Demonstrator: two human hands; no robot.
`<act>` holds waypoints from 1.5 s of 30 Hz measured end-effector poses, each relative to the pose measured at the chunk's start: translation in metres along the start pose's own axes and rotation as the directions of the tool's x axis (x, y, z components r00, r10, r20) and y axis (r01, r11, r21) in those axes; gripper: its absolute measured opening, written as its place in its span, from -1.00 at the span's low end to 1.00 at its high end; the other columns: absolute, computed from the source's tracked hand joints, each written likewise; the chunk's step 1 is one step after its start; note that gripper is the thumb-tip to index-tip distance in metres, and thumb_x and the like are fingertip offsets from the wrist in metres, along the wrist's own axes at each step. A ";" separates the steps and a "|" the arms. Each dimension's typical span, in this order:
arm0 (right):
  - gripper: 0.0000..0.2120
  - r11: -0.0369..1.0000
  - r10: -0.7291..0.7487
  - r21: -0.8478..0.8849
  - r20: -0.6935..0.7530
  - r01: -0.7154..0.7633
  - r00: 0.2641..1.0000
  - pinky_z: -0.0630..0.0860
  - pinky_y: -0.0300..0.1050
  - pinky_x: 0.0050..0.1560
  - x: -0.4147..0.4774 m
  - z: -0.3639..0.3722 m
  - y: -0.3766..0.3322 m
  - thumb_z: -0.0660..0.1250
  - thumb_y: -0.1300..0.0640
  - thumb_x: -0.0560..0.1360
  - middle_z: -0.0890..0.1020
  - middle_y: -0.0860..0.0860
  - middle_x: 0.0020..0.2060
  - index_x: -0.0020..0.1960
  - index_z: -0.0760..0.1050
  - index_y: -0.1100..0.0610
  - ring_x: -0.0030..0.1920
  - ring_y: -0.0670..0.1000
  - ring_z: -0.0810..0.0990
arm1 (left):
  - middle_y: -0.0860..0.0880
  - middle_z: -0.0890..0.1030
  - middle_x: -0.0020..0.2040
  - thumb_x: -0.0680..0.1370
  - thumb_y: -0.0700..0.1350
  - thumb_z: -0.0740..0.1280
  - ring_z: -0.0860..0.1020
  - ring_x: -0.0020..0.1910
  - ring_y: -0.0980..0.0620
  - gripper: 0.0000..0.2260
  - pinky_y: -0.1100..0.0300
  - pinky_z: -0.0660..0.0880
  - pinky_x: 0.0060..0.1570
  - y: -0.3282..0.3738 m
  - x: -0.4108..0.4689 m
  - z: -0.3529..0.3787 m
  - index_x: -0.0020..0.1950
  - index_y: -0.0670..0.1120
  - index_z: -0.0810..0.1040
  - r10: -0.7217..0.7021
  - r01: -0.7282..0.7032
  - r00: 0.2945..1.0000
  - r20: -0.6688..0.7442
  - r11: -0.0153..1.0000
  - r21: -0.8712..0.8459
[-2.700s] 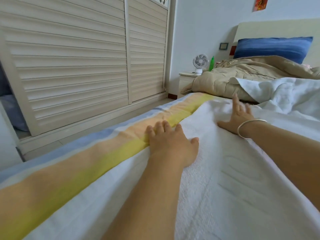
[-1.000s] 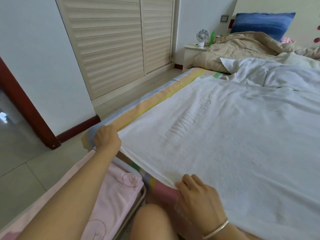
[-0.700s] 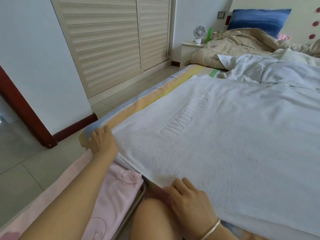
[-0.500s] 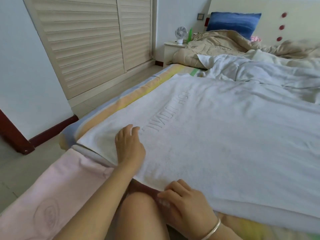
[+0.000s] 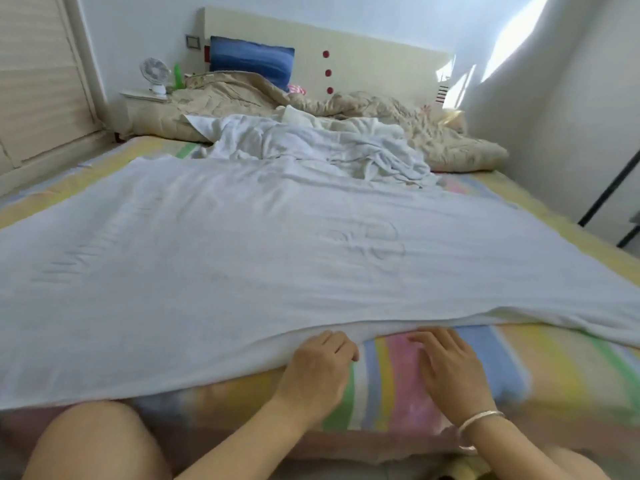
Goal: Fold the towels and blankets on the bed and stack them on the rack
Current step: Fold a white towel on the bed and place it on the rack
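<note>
Where the headboard (image 5: pixel 381 64) closes the far end, a beige quilt (image 5: pixel 398 116) and a crumpled white pile (image 5: pixel 311 143) crowd the back half, with a blue pillow (image 5: pixel 251 62) behind and a small fan (image 5: pixel 156 72) on the nightstand at left. Bare knee (image 5: pixel 97 441) low in front. White towel (image 5: pixel 277 244) lies spread flat over the striped bed sheet (image 5: pixel 554 368), with faint raised lettering at left and the near hem slightly lifted. Left hand (image 5: pixel 322 362): fingers curled, gripping that hem. Right hand (image 5: pixel 446 368), bracelet (image 5: pixel 478 427) on wrist: fingers straight, lightly spread on the sheet, tips at the hem.
</note>
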State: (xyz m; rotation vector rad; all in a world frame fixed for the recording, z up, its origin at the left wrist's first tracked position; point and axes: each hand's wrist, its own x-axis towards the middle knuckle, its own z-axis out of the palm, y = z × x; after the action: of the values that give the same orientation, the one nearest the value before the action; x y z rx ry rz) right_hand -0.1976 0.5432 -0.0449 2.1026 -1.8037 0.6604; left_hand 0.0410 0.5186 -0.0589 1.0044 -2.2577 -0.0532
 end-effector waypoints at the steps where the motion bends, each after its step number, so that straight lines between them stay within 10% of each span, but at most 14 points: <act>1: -0.75 0.999 0.031 -0.029 -0.018 -0.032 0.999 0.51 -0.03 -0.11 0.000 -0.003 0.013 0.25 0.20 0.36 0.61 0.00 -0.07 -0.02 0.61 0.08 -0.08 0.13 0.60 | 0.07 0.54 -0.15 0.35 -0.24 0.43 0.51 -0.21 0.04 -0.80 0.15 0.47 -0.28 0.001 0.003 0.005 -0.10 0.01 0.55 0.013 -0.013 1.000 0.009 1.000 0.028; 8: -0.51 0.988 0.070 -0.136 -0.018 -0.071 0.997 0.58 -0.03 -0.11 0.021 -0.005 0.085 0.50 0.39 0.19 0.61 0.06 0.08 0.09 0.58 0.13 0.06 0.12 0.57 | 0.01 0.60 0.06 0.33 -0.11 0.55 0.54 0.05 -0.02 -0.65 0.12 0.52 -0.04 0.005 0.038 0.012 0.09 -0.07 0.62 -0.076 0.089 0.995 -0.067 0.973 0.214; 11: -0.61 0.980 0.033 -0.198 0.060 -0.020 0.998 0.52 -0.09 -0.23 0.032 0.004 0.112 0.58 0.33 0.15 0.64 -0.02 -0.17 -0.09 0.63 0.06 -0.10 0.12 0.63 | 0.03 0.62 -0.10 0.28 -0.12 0.60 0.58 -0.11 -0.02 -0.69 0.11 0.52 -0.19 0.004 0.049 0.017 -0.02 -0.04 0.64 -0.137 0.136 0.990 -0.016 0.955 0.265; 17: -0.78 0.976 -0.143 -0.162 0.035 0.147 0.989 0.42 -0.09 -0.32 0.034 -0.013 0.131 0.15 0.08 0.48 0.52 -0.06 -0.40 -0.27 0.51 0.05 -0.34 0.07 0.52 | 0.09 0.51 -0.32 0.37 -0.14 0.54 0.49 -0.37 0.06 -0.82 0.21 0.40 -0.45 0.017 0.049 0.003 -0.24 -0.01 0.54 -0.138 0.136 0.990 0.002 0.977 0.163; 24: -0.80 0.973 -0.230 0.139 0.652 0.184 0.722 0.32 -0.17 -0.16 -0.039 -0.059 0.149 0.18 -0.11 0.47 0.56 -0.13 -0.22 -0.12 0.47 0.00 -0.15 -0.05 0.53 | 0.17 0.52 -0.08 0.57 0.05 0.23 0.48 -0.09 0.18 -0.91 0.25 0.44 -0.05 0.063 -0.004 0.001 -0.03 0.08 0.49 -0.180 0.176 0.831 0.527 0.983 0.058; 31: -0.87 0.939 -0.164 0.345 0.448 0.000 0.879 0.52 -0.17 -0.18 -0.042 -0.060 0.176 0.27 0.01 0.45 0.56 -0.24 -0.24 -0.10 0.59 -0.08 -0.21 -0.20 0.53 | 0.22 0.54 -0.24 0.55 0.20 0.21 0.51 -0.21 0.23 -0.79 0.36 0.39 -0.21 0.120 0.035 0.030 -0.17 0.13 0.49 -0.332 0.309 0.812 0.480 0.942 0.130; 34: -0.76 0.974 -0.009 0.224 0.107 -0.015 0.994 0.50 -0.14 -0.24 -0.055 -0.060 0.222 0.31 0.26 0.39 0.55 -0.14 -0.10 -0.04 0.59 -0.01 -0.07 -0.09 0.51 | 0.20 0.57 -0.15 0.59 0.08 0.19 0.52 -0.18 0.21 -0.86 0.35 0.42 -0.17 0.167 0.060 0.069 -0.08 0.13 0.51 -0.286 0.293 0.879 0.382 0.955 0.041; 38: -0.60 0.976 0.216 0.024 -0.071 -0.214 0.974 0.51 0.02 -0.13 -0.076 -0.076 0.309 0.38 0.49 0.19 0.56 0.11 -0.07 -0.03 0.55 0.18 -0.07 0.20 0.54 | 0.18 0.57 -0.07 0.60 0.03 0.20 0.53 -0.14 0.20 -0.87 0.29 0.48 -0.12 0.234 0.106 0.131 0.02 0.12 0.55 -0.220 0.252 0.943 0.249 0.962 -0.108; 45: -0.67 0.915 0.319 -0.295 0.112 -0.275 0.941 0.49 0.07 -0.41 -0.079 -0.078 0.419 0.46 0.47 0.15 0.56 0.25 -0.22 -0.13 0.51 0.28 -0.25 0.28 0.54 | 0.08 0.57 -0.11 0.34 -0.16 0.46 0.55 -0.20 0.07 -0.75 0.28 0.37 -0.42 0.302 0.167 0.209 -0.01 0.03 0.60 -0.054 0.050 0.965 0.255 0.999 0.020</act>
State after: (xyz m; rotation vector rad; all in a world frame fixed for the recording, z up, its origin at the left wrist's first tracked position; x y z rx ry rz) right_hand -0.6301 0.5769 -0.0504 1.7562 -2.1881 0.2891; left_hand -0.3587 0.5734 -0.0434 1.1183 -2.4658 -0.2009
